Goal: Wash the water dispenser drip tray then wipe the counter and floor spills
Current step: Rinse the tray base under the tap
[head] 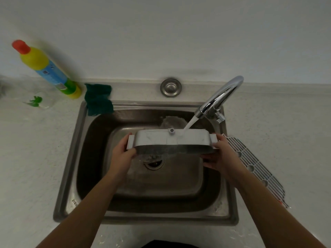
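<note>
The white drip tray (161, 138) is held over the steel sink (71, 158), turned so its pale underside faces up. My left hand (123, 154) grips its left end and my right hand (220, 156) grips its right end. Water runs from the chrome tap (220, 97) onto the tray's right part. The tray's slotted white grille (258, 167) lies on the counter just right of the sink, partly behind my right forearm.
A yellow detergent bottle (46, 68) with a red cap stands at the back left. A green cloth (98, 99) hangs over the sink's back left corner. A clear bag (35, 101) with a green print lies on the pale counter (32, 158). The drain (154, 163) sits mid-basin.
</note>
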A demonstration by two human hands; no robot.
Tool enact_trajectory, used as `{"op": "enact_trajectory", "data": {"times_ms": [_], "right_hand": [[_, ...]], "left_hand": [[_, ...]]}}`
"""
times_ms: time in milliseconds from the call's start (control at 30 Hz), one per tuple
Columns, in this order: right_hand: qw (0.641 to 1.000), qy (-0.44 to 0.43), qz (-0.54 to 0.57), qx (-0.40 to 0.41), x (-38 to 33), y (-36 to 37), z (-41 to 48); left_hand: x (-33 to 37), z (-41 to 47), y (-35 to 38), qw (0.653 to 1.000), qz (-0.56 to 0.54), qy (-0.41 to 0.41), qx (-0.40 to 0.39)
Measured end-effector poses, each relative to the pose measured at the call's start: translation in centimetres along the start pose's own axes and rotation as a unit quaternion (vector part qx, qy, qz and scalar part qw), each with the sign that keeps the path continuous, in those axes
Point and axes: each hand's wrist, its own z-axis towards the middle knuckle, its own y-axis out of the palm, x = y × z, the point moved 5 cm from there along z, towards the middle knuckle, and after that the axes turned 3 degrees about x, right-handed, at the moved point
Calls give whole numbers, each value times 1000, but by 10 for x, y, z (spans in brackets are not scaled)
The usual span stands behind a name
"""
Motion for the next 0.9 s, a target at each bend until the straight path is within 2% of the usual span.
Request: {"op": "enact_trajectory", "data": {"times_ms": [133, 233, 367, 433, 533, 633, 767, 900], "right_hand": [[993, -43, -94, 58, -10, 8, 3], [990, -90, -94, 61, -22, 9, 2], [987, -143, -61, 34, -35, 9, -4], [983, -166, -71, 18, -36, 10, -8], [982, -174, -72, 16, -33, 11, -11], [988, -137, -64, 33, -22, 8, -6], [997, 15, 8, 74, 3, 3, 8], [994, 97, -27, 51, 13, 5, 16]], "left_hand": [[-6, -7, 7, 983, -175, -43, -34], [-9, -5, 8, 957, -275, -78, -40], [-24, 1, 10, 966, -201, -156, 39], [-28, -1, 17, 967, -183, -176, 28], [-25, 3, 18, 977, -146, -157, 8], [-14, 6, 10, 984, -131, -116, 16], [9, 1, -2, 993, -111, -24, 29], [23, -9, -13, 994, -79, 42, 58]]}}
